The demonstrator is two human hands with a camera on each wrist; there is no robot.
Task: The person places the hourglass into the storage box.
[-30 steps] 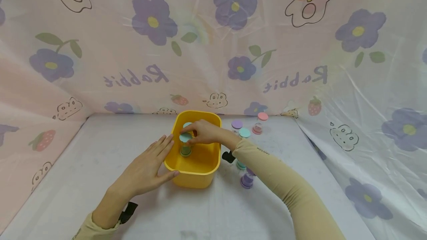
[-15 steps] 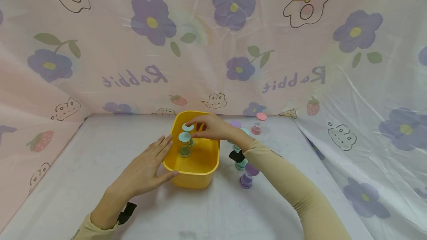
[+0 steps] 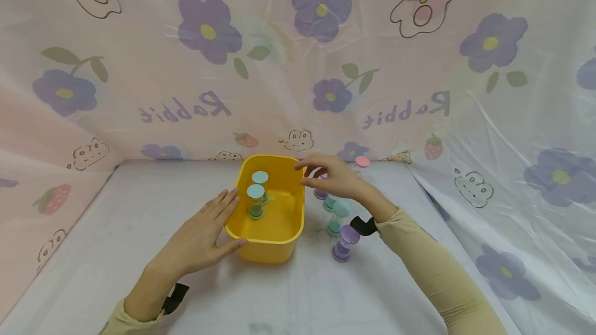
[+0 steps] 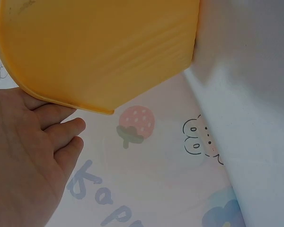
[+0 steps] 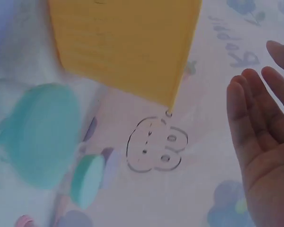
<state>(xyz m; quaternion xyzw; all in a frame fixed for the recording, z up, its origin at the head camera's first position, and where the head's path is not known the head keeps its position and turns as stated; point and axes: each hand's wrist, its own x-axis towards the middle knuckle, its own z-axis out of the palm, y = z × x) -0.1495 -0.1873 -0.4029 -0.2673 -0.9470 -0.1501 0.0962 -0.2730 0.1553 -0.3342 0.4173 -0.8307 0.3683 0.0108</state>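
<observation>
Yellow plastic bin (image 3: pixel 267 242) is steadied by the left hand (image 3: pixel 200 242), fingers flat against its side — two teal sand timers (image 3: pixel 255 201) stand inside. Nothing is held by the right hand (image 3: pixel 332 177), fingers loosely spread above timers (image 3: pixel 339 218) outside the bin.

A pale table (image 3: pixel 139 211) carries a yellow tub (image 3: pixel 267 247) touched by the left fingers (image 3: pixel 230 203); teal, purple and pink sand timers (image 3: pixel 344 242) stand beneath and near the right fingers (image 3: pixel 309 169).
</observation>
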